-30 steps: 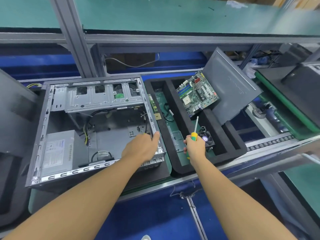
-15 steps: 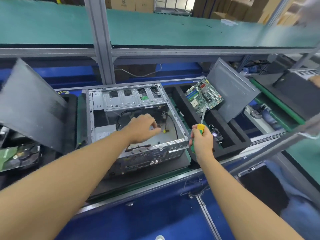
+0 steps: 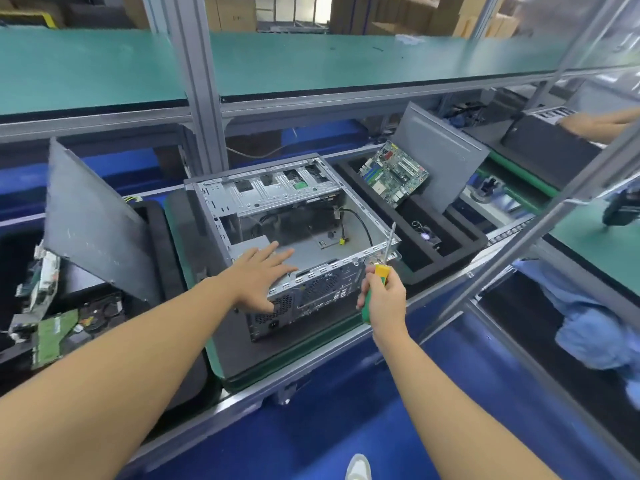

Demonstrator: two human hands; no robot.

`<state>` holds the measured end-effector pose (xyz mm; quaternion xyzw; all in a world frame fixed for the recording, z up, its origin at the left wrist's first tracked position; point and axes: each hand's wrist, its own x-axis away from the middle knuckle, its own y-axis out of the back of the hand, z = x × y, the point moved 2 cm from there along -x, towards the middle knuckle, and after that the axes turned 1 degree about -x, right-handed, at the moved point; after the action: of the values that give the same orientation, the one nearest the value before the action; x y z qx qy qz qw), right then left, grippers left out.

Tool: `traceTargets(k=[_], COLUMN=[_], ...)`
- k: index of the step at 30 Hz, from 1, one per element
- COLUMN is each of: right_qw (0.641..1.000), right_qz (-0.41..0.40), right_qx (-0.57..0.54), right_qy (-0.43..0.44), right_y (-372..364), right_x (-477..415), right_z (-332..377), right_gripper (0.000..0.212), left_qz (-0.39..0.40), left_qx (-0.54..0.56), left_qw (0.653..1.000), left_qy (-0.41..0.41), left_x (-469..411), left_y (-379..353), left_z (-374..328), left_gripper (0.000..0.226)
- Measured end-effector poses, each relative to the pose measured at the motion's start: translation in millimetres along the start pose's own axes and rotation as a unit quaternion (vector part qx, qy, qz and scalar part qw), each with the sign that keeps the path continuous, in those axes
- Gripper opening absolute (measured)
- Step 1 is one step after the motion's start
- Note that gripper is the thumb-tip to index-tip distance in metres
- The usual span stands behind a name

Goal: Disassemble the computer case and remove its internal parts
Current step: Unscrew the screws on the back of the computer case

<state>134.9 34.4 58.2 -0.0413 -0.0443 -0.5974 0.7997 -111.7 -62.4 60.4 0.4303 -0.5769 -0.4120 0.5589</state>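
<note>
bracing the computer case (image 3: 277, 194), open side up on the dark mat (image 3: 239, 348), with the left hand (image 3: 258, 275) laid flat over its near rim, fingers straight, likely to steady it. gripping a screwdriver (image 3: 381, 271) in the right hand (image 3: 382, 299), shaft up by the case's right corner, probably kept ready for screws. just right, in the foam tray (image 3: 460, 239): the motherboard (image 3: 394, 176), already out.

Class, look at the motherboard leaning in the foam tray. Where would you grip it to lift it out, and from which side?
Probably by its raised bare edges, from above: the motherboard stands tilted, lower end in the foam tray, its face crowded with slots and chips.
</note>
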Motion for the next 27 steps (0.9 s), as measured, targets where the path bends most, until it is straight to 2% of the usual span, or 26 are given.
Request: traceTargets(k=[5, 8, 15, 20, 27], right_qw=[1.000, 0.999, 0.988, 0.971, 0.945], right_qz=[0.016, 0.039, 0.104, 0.171, 0.252], right_qx=[0.002, 0.004, -0.011, 0.050, 0.159], right_qy=[-0.003, -0.011, -0.116, -0.156, -0.133], right_y=[-10.1, -11.3, -3.9, 2.7, 4.6], right_x=[34.6, 46.5, 58.3, 57.8, 60.4], right_z=[-10.3, -20.0, -64.2, -89.7, -114.9], right_gripper=[0.018, 0.015, 0.025, 0.023, 0.027], left_qz=[-0.039, -0.037, -0.029, -0.109, -0.124], left_qx=[0.020, 0.002, -0.024, -0.046, -0.022], left_qw=[0.999, 0.999, 0.997, 0.989, 0.988], left_qy=[-0.009, -0.004, 0.071, 0.092, 0.092], left_x=[3.1, 1.3, -8.9, -8.0, -6.5], left_y=[-4.9, -6.8, -7.2, -14.1, -15.4], left_z=[-0.5, -1.1, -19.0, -22.5, -20.9], left_gripper=[0.092, 0.089, 0.080, 0.066, 0.063])
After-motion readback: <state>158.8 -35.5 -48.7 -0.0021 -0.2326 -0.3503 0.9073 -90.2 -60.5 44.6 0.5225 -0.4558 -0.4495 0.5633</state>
